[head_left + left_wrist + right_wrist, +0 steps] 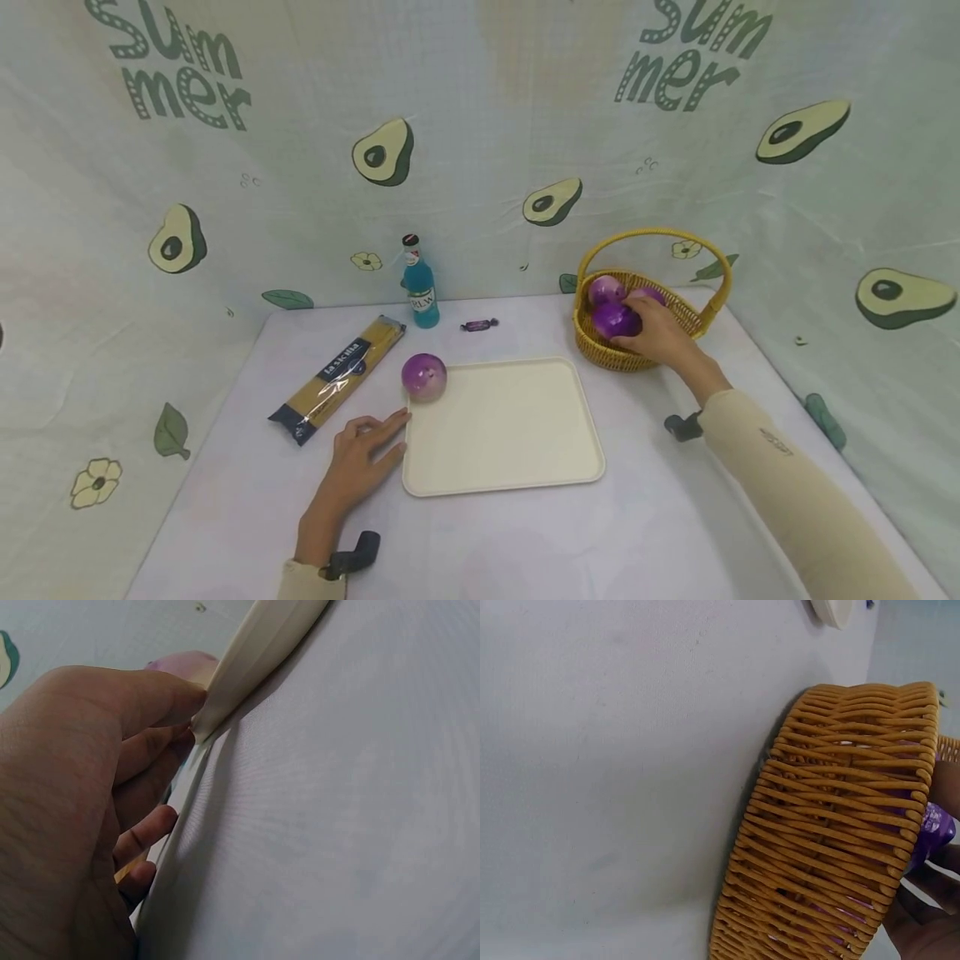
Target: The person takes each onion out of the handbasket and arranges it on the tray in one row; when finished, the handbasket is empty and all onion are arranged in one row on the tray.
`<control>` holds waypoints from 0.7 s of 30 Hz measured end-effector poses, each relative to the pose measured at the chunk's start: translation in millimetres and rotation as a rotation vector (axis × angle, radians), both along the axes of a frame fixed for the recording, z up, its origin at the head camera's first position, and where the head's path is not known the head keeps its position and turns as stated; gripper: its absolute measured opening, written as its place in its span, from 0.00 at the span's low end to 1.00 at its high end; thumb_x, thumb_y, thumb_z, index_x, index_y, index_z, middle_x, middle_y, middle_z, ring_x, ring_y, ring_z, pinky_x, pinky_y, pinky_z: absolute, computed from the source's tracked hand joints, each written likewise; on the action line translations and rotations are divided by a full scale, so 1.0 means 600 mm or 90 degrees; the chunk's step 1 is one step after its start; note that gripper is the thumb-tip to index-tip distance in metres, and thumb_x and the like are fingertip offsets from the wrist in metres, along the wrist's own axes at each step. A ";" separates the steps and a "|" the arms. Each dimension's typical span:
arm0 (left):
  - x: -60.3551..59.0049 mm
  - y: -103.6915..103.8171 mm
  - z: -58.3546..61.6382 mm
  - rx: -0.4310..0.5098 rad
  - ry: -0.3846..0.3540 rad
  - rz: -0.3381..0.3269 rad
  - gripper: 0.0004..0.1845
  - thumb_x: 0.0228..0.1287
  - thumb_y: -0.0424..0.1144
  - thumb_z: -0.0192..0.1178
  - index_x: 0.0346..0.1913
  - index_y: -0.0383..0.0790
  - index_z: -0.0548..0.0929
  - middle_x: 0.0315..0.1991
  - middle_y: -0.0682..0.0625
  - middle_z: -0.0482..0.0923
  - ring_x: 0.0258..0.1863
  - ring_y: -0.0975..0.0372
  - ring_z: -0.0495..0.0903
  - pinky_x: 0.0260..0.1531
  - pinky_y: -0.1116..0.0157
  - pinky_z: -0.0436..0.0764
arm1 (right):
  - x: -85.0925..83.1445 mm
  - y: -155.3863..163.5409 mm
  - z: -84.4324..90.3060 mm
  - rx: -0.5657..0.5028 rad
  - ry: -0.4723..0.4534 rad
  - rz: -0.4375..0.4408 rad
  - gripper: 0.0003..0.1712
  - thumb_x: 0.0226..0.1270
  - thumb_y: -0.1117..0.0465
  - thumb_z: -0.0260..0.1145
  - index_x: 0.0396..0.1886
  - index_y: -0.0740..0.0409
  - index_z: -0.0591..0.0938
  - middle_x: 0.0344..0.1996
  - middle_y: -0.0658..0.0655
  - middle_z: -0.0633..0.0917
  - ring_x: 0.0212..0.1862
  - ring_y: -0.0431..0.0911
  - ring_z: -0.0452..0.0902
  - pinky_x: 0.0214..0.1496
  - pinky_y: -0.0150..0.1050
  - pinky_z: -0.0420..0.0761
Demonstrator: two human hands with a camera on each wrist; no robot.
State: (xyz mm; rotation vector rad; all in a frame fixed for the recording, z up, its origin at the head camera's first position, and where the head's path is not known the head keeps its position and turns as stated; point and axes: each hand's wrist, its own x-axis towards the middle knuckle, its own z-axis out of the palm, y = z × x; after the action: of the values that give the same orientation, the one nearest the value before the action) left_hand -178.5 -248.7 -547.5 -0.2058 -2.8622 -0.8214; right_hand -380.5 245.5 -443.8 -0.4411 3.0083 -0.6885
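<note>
Three purple onions [615,320] remained in the basket [600,348], the right hand [660,329] grasping one for lifting clear to the tray [502,433], which the flat, relaxed left hand [363,454] steadied.

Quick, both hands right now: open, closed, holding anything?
Left hand: open, fingers touching the tray edge.
Right hand: in the basket, gripping a purple onion.
</note>
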 end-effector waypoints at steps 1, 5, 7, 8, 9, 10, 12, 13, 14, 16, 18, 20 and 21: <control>0.000 0.000 0.000 0.000 0.000 0.000 0.27 0.70 0.53 0.60 0.71 0.63 0.73 0.70 0.63 0.70 0.60 0.56 0.65 0.59 0.47 0.57 | 0.001 0.000 0.000 -0.001 0.001 0.000 0.48 0.63 0.54 0.74 0.73 0.71 0.61 0.71 0.76 0.61 0.71 0.72 0.54 0.68 0.67 0.58; -0.002 0.000 0.000 -0.005 0.002 -0.002 0.27 0.71 0.54 0.60 0.71 0.62 0.73 0.70 0.62 0.70 0.60 0.56 0.65 0.59 0.47 0.57 | 0.002 0.001 0.006 -0.002 0.006 0.009 0.48 0.63 0.53 0.74 0.73 0.72 0.62 0.70 0.76 0.62 0.70 0.72 0.55 0.67 0.68 0.59; -0.001 0.000 0.001 -0.006 0.007 -0.005 0.27 0.71 0.54 0.59 0.71 0.62 0.73 0.70 0.62 0.70 0.60 0.55 0.65 0.59 0.47 0.57 | 0.004 0.001 0.009 -0.003 0.011 0.009 0.48 0.63 0.53 0.74 0.73 0.72 0.62 0.70 0.76 0.62 0.70 0.72 0.55 0.67 0.68 0.59; -0.001 0.000 0.001 -0.005 0.009 -0.006 0.27 0.71 0.53 0.59 0.71 0.61 0.73 0.70 0.61 0.70 0.60 0.55 0.65 0.59 0.47 0.57 | 0.006 0.000 0.010 -0.002 0.015 0.009 0.48 0.63 0.53 0.74 0.73 0.71 0.62 0.70 0.76 0.63 0.70 0.71 0.55 0.68 0.67 0.59; 0.000 -0.001 0.002 -0.003 0.012 -0.006 0.27 0.71 0.53 0.60 0.71 0.61 0.73 0.70 0.60 0.71 0.60 0.54 0.66 0.58 0.47 0.57 | 0.007 -0.001 0.011 -0.002 0.018 0.009 0.48 0.63 0.53 0.75 0.73 0.72 0.62 0.70 0.76 0.62 0.70 0.71 0.55 0.68 0.67 0.59; -0.001 -0.001 0.003 -0.005 0.018 -0.006 0.26 0.71 0.53 0.60 0.71 0.60 0.74 0.69 0.60 0.71 0.59 0.54 0.66 0.58 0.47 0.58 | 0.007 -0.002 0.015 -0.002 0.022 0.008 0.48 0.63 0.53 0.75 0.73 0.71 0.62 0.70 0.75 0.62 0.71 0.71 0.55 0.68 0.67 0.58; -0.002 -0.001 0.004 -0.005 0.024 -0.004 0.26 0.70 0.52 0.60 0.70 0.59 0.74 0.69 0.59 0.71 0.59 0.53 0.66 0.58 0.46 0.58 | 0.008 -0.002 0.022 0.004 0.027 0.003 0.48 0.63 0.52 0.75 0.73 0.70 0.62 0.71 0.74 0.62 0.71 0.70 0.55 0.69 0.66 0.58; -0.002 -0.001 0.004 -0.005 0.024 -0.005 0.26 0.70 0.52 0.60 0.70 0.59 0.74 0.69 0.59 0.71 0.59 0.53 0.66 0.58 0.46 0.58 | 0.008 -0.002 0.024 0.006 0.029 0.002 0.48 0.62 0.52 0.75 0.73 0.70 0.62 0.71 0.74 0.62 0.71 0.70 0.55 0.69 0.66 0.58; -0.003 -0.001 0.003 -0.003 0.022 -0.005 0.26 0.70 0.52 0.60 0.70 0.59 0.74 0.69 0.59 0.71 0.59 0.53 0.66 0.58 0.46 0.58 | 0.009 -0.002 0.026 0.005 0.030 0.004 0.48 0.62 0.53 0.75 0.73 0.71 0.62 0.71 0.74 0.62 0.71 0.70 0.55 0.69 0.66 0.58; -0.002 -0.001 0.002 -0.002 0.019 -0.007 0.26 0.70 0.52 0.60 0.70 0.59 0.75 0.69 0.60 0.71 0.59 0.53 0.66 0.58 0.45 0.58 | 0.010 -0.001 0.030 0.003 0.031 0.005 0.47 0.63 0.54 0.75 0.73 0.71 0.63 0.71 0.74 0.62 0.71 0.69 0.56 0.69 0.65 0.59; -0.002 0.000 0.002 0.000 0.012 -0.009 0.26 0.70 0.52 0.60 0.70 0.59 0.75 0.70 0.60 0.71 0.59 0.53 0.66 0.58 0.46 0.58 | 0.013 0.000 0.033 -0.001 0.035 0.006 0.47 0.63 0.54 0.75 0.73 0.71 0.63 0.71 0.74 0.62 0.71 0.69 0.56 0.69 0.65 0.59; -0.001 0.001 0.003 0.000 0.010 -0.010 0.26 0.70 0.52 0.61 0.70 0.59 0.75 0.70 0.60 0.71 0.59 0.53 0.66 0.59 0.45 0.57 | 0.016 0.001 0.036 -0.004 0.039 0.007 0.47 0.63 0.55 0.75 0.73 0.71 0.63 0.70 0.74 0.62 0.70 0.69 0.56 0.68 0.66 0.59; -0.001 0.002 0.003 -0.001 0.009 -0.010 0.26 0.70 0.52 0.61 0.70 0.59 0.75 0.69 0.60 0.71 0.59 0.53 0.66 0.59 0.45 0.57 | 0.018 0.001 0.039 -0.004 0.040 0.007 0.47 0.62 0.55 0.75 0.73 0.71 0.63 0.70 0.74 0.62 0.71 0.69 0.56 0.68 0.66 0.59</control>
State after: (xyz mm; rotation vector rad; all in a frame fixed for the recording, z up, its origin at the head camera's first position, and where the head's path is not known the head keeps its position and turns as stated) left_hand -179.2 -247.5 -545.4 -0.2328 -2.8516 -0.8176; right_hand -369.8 246.3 -420.7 -0.4882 3.0610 -0.6973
